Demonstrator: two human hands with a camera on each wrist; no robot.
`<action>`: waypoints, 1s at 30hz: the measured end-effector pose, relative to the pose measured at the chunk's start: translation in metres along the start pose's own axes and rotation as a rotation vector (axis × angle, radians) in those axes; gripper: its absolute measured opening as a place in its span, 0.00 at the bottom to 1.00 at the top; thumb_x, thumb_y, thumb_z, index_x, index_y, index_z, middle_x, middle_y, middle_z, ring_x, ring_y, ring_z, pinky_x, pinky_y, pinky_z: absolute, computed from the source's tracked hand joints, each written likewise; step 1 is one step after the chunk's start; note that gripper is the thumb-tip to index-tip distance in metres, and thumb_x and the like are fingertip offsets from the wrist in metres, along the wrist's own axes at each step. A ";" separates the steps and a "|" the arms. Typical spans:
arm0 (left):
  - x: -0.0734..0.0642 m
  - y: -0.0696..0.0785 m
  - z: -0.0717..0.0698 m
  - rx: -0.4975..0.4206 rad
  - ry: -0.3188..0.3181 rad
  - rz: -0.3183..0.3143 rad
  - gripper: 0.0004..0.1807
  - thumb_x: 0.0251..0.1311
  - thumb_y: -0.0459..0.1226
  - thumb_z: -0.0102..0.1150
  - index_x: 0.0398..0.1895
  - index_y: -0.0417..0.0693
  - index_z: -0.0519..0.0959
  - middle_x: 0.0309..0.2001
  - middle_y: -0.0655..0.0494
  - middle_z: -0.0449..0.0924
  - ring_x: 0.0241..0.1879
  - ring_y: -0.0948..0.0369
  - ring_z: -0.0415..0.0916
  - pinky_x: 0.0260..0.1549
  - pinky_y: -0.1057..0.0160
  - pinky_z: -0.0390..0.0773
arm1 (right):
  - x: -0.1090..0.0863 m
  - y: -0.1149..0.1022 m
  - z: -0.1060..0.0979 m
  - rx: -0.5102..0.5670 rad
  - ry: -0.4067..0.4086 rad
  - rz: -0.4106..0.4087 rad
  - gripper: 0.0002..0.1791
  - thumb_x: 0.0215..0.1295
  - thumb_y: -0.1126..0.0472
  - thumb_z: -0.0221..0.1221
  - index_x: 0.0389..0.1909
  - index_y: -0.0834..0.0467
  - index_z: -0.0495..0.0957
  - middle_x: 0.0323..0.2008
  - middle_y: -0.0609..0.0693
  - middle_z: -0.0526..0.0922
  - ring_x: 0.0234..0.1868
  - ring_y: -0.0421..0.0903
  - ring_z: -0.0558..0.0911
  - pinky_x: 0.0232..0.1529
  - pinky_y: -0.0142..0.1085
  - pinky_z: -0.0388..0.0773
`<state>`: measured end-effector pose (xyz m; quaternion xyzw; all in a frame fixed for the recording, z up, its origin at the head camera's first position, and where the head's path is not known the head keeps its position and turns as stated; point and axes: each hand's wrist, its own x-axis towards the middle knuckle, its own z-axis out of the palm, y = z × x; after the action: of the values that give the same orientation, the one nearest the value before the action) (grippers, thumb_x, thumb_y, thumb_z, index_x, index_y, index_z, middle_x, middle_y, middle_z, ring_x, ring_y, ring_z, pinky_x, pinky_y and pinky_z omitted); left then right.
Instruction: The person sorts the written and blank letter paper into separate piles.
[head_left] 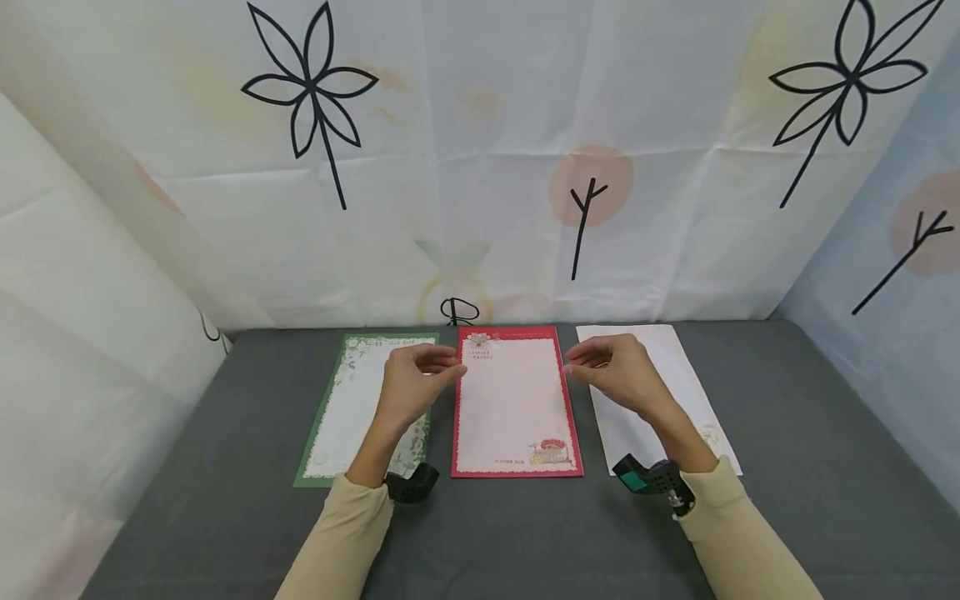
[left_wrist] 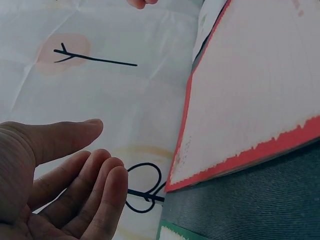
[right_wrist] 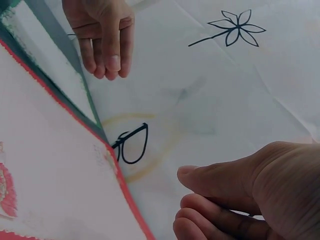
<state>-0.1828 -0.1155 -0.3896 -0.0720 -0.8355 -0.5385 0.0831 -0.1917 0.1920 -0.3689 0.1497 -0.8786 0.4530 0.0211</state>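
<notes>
A red-bordered sheet of letter paper [head_left: 517, 408] lies in the middle of the table, with a small printed drawing at its lower right. My left hand [head_left: 411, 382] hovers by its left edge, partly over a green-bordered sheet [head_left: 345, 417]. By its right edge, over a plain white sheet [head_left: 622, 429], hangs my right hand [head_left: 621, 371]. Both hands are loosely bent and hold nothing. In the left wrist view the left thumb [left_wrist: 75, 135] stands apart from the fingers. The right thumb [right_wrist: 215, 177] sits close above its fingers in the right wrist view.
Dark grey cloth covers the table [head_left: 517, 533]. Behind it hangs a white curtain [head_left: 487, 208] with printed leaves and twigs, and more cloth closes both sides. Each wrist wears a black band; the right one [head_left: 648, 477] shows a green patch. A thin dark cord [head_left: 213, 335] hangs at the left.
</notes>
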 end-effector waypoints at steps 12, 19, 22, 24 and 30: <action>0.003 -0.027 0.006 0.002 -0.029 -0.056 0.17 0.57 0.32 0.73 0.49 0.34 0.84 0.39 0.48 0.86 0.40 0.52 0.84 0.39 0.56 0.85 | 0.003 0.019 0.021 0.014 0.022 0.064 0.15 0.60 0.63 0.72 0.44 0.69 0.85 0.32 0.55 0.87 0.34 0.50 0.85 0.34 0.38 0.80; 0.002 -0.036 0.008 0.040 -0.044 -0.096 0.18 0.56 0.32 0.74 0.50 0.35 0.84 0.40 0.47 0.86 0.40 0.53 0.84 0.42 0.54 0.84 | 0.005 0.030 0.030 -0.051 -0.010 0.158 0.19 0.60 0.60 0.72 0.47 0.69 0.84 0.34 0.54 0.87 0.34 0.47 0.85 0.34 0.36 0.79; 0.002 -0.039 0.010 0.059 -0.048 -0.117 0.18 0.56 0.32 0.75 0.50 0.35 0.84 0.40 0.47 0.86 0.41 0.53 0.83 0.42 0.54 0.84 | 0.006 0.032 0.034 -0.081 -0.023 0.177 0.20 0.59 0.60 0.72 0.47 0.69 0.84 0.35 0.54 0.87 0.35 0.46 0.84 0.33 0.35 0.79; 0.001 -0.040 0.011 0.070 -0.053 -0.133 0.18 0.55 0.32 0.75 0.49 0.35 0.84 0.40 0.47 0.86 0.40 0.53 0.83 0.42 0.54 0.84 | 0.006 0.033 0.037 -0.097 -0.030 0.191 0.19 0.59 0.60 0.72 0.47 0.68 0.84 0.34 0.53 0.87 0.34 0.46 0.83 0.32 0.34 0.79; 0.000 -0.040 0.015 0.089 -0.071 -0.163 0.18 0.54 0.33 0.76 0.48 0.35 0.84 0.39 0.47 0.85 0.40 0.53 0.82 0.42 0.54 0.83 | 0.005 0.035 0.040 -0.117 -0.027 0.199 0.17 0.58 0.61 0.72 0.45 0.68 0.85 0.33 0.52 0.87 0.33 0.45 0.84 0.31 0.36 0.79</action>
<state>-0.1926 -0.1186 -0.4313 -0.0190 -0.8640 -0.5029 0.0124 -0.2026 0.1772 -0.4189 0.0665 -0.9144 0.3985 -0.0273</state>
